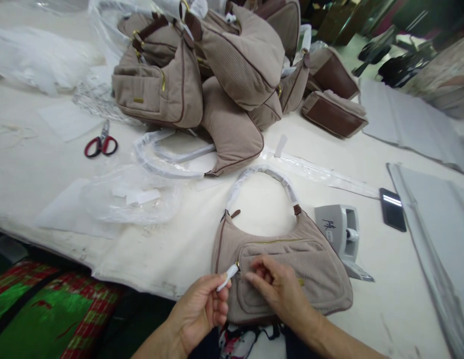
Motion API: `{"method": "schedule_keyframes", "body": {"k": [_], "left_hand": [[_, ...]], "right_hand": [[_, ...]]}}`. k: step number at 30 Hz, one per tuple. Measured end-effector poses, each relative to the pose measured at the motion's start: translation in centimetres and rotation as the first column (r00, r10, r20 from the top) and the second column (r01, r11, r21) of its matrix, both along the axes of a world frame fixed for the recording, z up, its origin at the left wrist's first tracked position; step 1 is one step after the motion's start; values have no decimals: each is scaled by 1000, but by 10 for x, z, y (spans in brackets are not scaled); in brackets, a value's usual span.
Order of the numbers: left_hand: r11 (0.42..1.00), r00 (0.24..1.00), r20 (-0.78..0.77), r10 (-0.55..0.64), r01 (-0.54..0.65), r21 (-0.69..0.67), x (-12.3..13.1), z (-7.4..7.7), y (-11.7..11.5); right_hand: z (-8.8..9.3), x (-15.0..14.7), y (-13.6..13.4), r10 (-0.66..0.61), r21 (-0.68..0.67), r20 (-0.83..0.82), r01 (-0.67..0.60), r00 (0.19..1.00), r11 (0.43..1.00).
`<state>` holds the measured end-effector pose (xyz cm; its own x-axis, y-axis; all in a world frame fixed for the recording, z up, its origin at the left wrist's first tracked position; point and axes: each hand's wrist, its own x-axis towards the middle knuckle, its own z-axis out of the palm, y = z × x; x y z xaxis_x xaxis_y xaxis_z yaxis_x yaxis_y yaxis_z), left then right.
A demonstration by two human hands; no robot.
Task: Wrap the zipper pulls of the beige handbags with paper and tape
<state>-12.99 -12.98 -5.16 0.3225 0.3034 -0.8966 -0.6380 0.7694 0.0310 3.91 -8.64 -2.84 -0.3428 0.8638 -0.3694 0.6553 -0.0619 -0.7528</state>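
The handbag [288, 269] was taupe corduroy with brown strap tabs, a gold zipper and a white-wrapped handle. The piled bags [217, 75] were taupe with brown trim. The scissors [101, 144] had red handles. The cloth [48, 319] below the cream table [385, 259] showed red-and-green plaid.

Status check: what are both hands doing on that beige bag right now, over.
Left hand pinches a white-wrapped zipper pull. Right hand fingers rest on beige shoulder bag front pocket. Tape dispenser sits close to the bag's right side.
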Motion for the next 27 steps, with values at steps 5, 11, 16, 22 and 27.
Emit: {"method": "schedule_keyframes", "body": {"k": [5,11,16,22,27], "left_hand": [[999,999,-39,-27,28,19,1,5,3],[998,998,-58,13,-17,-64,7,12,4],[996,994,-81,72,-76,-49,9,10,0],[921,917,-381,-116,243,304,16,-2,-16],[851,805,-577,-138,394,347,16,0,-20]], "right_hand": [[9,0,23,484,333,119,-494,867,803],[-13,-20,30,700,408,430,-814,571,413],[-32,-28,17,585,435,460,-744,668,507],[-11,-12,28,564,273,261,-620,783,735],[9,-4,47,592,126,0,-587,806,799]]}}
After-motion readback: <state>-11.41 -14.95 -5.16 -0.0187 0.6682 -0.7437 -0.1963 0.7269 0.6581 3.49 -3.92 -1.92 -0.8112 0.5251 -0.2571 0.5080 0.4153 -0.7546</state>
